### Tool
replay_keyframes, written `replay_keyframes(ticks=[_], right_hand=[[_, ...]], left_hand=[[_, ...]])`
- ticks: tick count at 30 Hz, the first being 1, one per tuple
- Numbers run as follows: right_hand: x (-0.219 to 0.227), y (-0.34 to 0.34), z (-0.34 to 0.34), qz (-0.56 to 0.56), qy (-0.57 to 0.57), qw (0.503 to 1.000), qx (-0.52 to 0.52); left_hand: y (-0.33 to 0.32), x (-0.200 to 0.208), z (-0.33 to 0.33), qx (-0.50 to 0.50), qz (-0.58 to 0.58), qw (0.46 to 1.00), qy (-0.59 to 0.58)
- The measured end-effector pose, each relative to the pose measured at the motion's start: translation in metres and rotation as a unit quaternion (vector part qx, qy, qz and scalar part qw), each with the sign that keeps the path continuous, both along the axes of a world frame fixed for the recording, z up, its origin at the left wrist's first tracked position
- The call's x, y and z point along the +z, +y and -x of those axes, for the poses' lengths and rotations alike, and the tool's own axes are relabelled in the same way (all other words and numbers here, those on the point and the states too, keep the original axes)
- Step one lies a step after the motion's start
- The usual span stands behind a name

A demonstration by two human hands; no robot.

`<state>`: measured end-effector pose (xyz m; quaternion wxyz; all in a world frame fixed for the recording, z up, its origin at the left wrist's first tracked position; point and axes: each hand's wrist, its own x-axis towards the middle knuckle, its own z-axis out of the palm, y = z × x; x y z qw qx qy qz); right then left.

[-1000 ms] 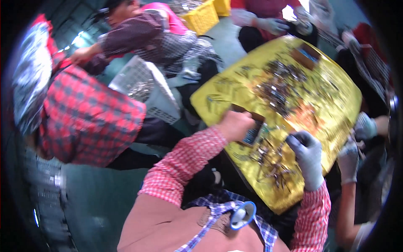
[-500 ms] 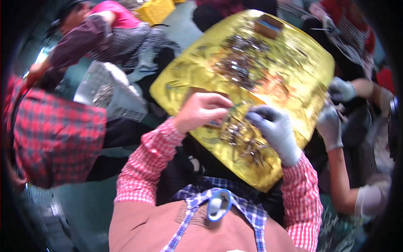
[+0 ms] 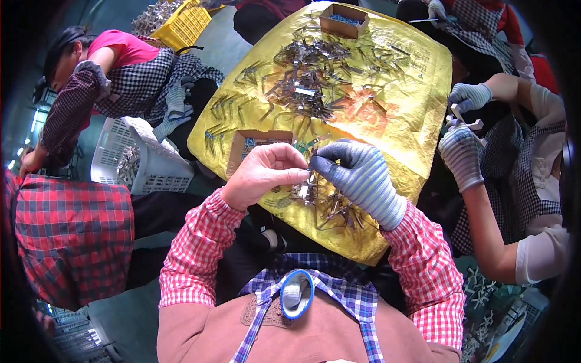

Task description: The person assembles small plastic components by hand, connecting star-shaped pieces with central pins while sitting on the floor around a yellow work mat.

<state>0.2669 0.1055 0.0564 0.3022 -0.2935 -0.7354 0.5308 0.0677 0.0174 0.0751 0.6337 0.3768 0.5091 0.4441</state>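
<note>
Above the near part of a table covered in yellow sheeting [image 3: 399, 145], my two hands meet fingertip to fingertip. My bare left hand [image 3: 266, 173] is closed in a pinch of thumb and forefinger. Opposite it, my right hand [image 3: 362, 179], in a grey-striped glove with dark fingertips, is pinched too. A small thin metal piece [image 3: 310, 176] shows between the fingertips; most of it is hidden. Below them lies a loose heap of thin metal parts [image 3: 339, 212]. Just behind my left hand stands an open cardboard box [image 3: 235, 158] holding small bluish pieces.
A larger pile of metal parts [image 3: 302, 85] covers the table's middle, with another cardboard box [image 3: 344, 23] at its far end. At right, a co-worker's gloved hands [image 3: 463, 154] hold a pale metal bracket. White [image 3: 160, 172] and yellow [image 3: 184, 27] baskets stand left; people sit around.
My hands have come together from a small gap, and their fingertips now meet. The view has shifted, so the table sits further left and higher. The blur has gone.
</note>
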Motion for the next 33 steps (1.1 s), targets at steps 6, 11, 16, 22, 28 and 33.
replay_keyframes(ticks=[6,11,16,22,28,33], right_hand=[[0.0046,-0.0015,0.0028,-0.105,-0.018,0.994,-0.006],[0.006,-0.0001,0.0027,-0.133,-0.034,0.991,-0.005],[0.0064,0.0003,0.0026,-0.139,-0.022,0.99,-0.013],[0.0036,0.0001,0.004,-0.136,-0.009,0.991,-0.019],[0.0045,-0.001,0.0045,-0.172,-0.02,0.985,-0.02],[0.0086,-0.0039,0.0,-0.251,-0.028,0.968,-0.002]], left_hand=[[-0.0012,-0.0049,0.0004,-0.002,0.013,1.0,0.005],[0.0004,-0.0033,-0.0033,0.015,-0.007,0.999,0.031],[-0.0005,-0.0004,-0.0055,0.041,-0.029,0.998,0.048],[-0.0015,-0.004,0.0008,0.028,-0.014,0.999,0.031],[0.0016,-0.0023,-0.0019,0.018,-0.021,0.999,0.028],[0.0024,-0.0022,-0.0035,0.02,-0.008,1.0,-0.019]])
